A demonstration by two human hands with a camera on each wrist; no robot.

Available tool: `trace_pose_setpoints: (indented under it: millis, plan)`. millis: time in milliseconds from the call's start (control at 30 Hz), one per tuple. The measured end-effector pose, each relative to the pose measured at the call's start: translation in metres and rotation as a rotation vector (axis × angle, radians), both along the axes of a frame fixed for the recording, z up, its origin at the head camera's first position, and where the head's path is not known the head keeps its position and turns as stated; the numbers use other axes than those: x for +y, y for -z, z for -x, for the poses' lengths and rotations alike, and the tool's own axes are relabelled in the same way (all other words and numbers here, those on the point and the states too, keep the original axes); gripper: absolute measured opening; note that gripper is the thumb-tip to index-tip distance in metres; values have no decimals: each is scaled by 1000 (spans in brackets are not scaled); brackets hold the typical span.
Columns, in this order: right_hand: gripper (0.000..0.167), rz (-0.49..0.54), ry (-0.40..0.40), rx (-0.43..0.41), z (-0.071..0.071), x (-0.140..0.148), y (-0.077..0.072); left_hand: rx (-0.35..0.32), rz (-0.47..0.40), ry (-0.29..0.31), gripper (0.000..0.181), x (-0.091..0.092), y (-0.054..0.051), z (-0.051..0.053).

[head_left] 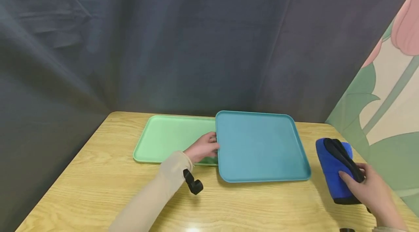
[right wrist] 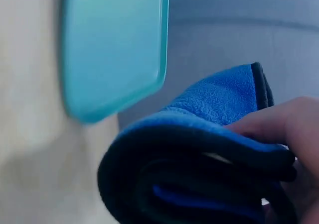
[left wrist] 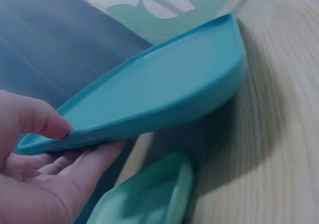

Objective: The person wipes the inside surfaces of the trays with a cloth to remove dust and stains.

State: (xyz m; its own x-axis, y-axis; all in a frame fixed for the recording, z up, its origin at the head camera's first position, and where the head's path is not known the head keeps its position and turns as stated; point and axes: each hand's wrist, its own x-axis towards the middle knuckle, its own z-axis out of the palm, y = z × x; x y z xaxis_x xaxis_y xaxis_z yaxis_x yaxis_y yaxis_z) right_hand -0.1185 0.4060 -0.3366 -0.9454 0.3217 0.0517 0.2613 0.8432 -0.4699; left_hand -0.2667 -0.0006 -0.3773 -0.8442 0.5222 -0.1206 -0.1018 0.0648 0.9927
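My left hand (head_left: 203, 147) pinches the left rim of a blue tray (head_left: 262, 146), thumb on top and fingers beneath, as the left wrist view shows. That side of the tray is raised off the table and overlaps the right end of a green tray (head_left: 173, 135), hiding part of it. At the right, my right hand (head_left: 374, 186) holds a folded blue cloth (head_left: 333, 168) with black edging. The cloth is above the table, to the right of the blue tray. In the right wrist view, its black-edged folds (right wrist: 199, 144) face the camera and hide some fingers.
Both trays are on a light wooden table (head_left: 88, 174). A dark curtain (head_left: 203, 43) hangs behind its back edge and along the left. A wall with a flower pattern (head_left: 389, 115) stands at the right.
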Motion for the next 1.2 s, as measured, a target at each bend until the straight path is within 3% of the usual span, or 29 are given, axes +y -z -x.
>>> trace_pose_setpoints:
  millis: [200, 333, 467, 700, 833, 1033, 1200]
  plan:
    - [60, 40, -102, 232, 17, -58, -19, 103, 26, -12, 53, -30, -3, -10]
    - [62, -14, -208, 413, 28, -96, -24, 123, 33, -43, 54, -36, -3, -17]
    - [72, -69, -339, 519, 37, -129, -25, 133, 20, -52, 54, -37, 0, -22]
    - [56, -64, -443, 545, 41, -172, -25, 121, -10, -47, 52, -42, 5, -22]
    - [44, -122, -474, 529, 40, -181, -23, 105, -17, -57, 52, -42, 8, -21]
    - [40, -139, -602, 485, 40, -185, -19, 101, -22, -64, 51, -43, 10, -19]
    - [45, -94, -567, 436, 46, -186, -14, 93, -21, -69, 52, -47, 14, -19]
